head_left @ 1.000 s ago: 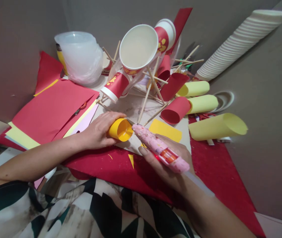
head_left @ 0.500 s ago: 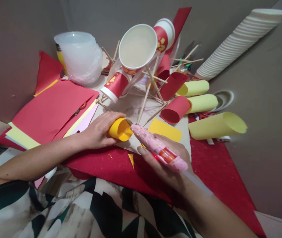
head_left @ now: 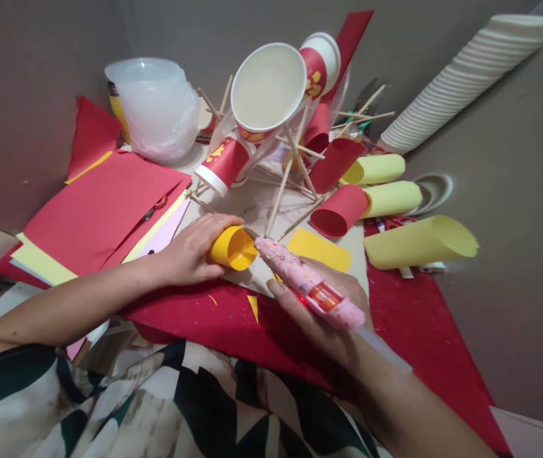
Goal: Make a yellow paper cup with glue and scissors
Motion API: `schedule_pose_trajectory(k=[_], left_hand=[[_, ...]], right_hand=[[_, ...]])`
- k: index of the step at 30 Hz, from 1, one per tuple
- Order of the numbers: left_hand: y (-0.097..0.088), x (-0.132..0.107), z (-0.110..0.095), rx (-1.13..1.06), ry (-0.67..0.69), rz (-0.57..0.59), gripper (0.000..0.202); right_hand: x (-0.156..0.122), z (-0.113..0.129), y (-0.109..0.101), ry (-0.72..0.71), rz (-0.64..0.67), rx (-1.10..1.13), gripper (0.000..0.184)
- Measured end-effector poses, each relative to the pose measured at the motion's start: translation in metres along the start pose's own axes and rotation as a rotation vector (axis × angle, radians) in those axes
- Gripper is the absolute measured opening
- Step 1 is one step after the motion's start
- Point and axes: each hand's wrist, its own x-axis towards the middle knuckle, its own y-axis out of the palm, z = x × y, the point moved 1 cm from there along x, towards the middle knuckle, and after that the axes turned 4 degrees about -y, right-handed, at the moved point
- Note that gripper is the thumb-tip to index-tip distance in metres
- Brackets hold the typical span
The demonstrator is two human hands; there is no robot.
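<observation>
My left hand (head_left: 192,251) is wrapped round a short orange-yellow paper tube (head_left: 234,248), which lies on its side with its open end toward the right. A pink glue gun (head_left: 307,280) is gripped in my right hand (head_left: 319,312); a clear glue stick (head_left: 386,348) sticks out of its back. Its metal nozzle sits at the upper rim of the tube's opening; I cannot tell whether they touch. Beyond the gun's tip lies a flat orange-yellow paper piece (head_left: 320,249) on the white board (head_left: 257,207).
Behind stands a paper-cup wheel (head_left: 268,86) on wooden sticks (head_left: 295,159). Red paper tubes (head_left: 338,210) and yellow paper tubes (head_left: 419,243) lie at right, below a tall stack of cups (head_left: 472,79). Red paper sheets (head_left: 104,203) and a plastic-wrapped bucket (head_left: 154,108) are at left.
Both hands, the tube and the glue gun hold nearly the same place. The whole view has shifted very slightly.
</observation>
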Motion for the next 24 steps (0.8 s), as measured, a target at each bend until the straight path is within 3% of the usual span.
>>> schedule_pose_trajectory(k=[14, 24], left_hand=[[0.0, 0.0, -0.001, -0.001, -0.006, 0.009, 0.065], [-0.001, 0.0, -0.003, 0.0, -0.012, 0.011, 0.065]], right_hand=[[0.0, 0.008, -0.002, 0.005, -0.051, -0.012, 0.015], [0.001, 0.011, -0.004, 0.007, -0.003, 0.0, 0.016]])
